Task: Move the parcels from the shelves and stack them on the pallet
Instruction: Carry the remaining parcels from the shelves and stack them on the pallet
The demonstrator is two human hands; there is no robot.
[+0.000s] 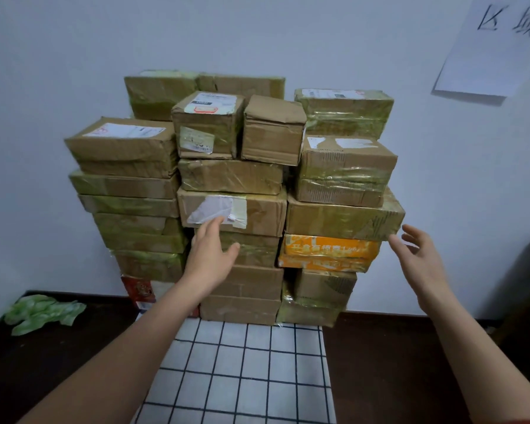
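Several taped brown cardboard parcels stand stacked in three columns against the white wall. An orange parcel (329,250) lies low in the right column under a wide brown parcel (343,217). My left hand (210,255) is stretched forward with straight fingers, its fingertips at the front of a middle parcel with a torn white label (231,211). Off the lower right corner of the wide brown parcel, my right hand (418,258) hovers with spread fingers and holds nothing. The stack stands at the far end of a white cloth with a black grid (242,371).
Crumpled green plastic (42,313) lies on the dark floor at left. A white paper sign (496,47) hangs on the wall at upper right. A dark rounded object (527,286) stands at the right edge. Dark floor flanks the checked cloth on both sides.
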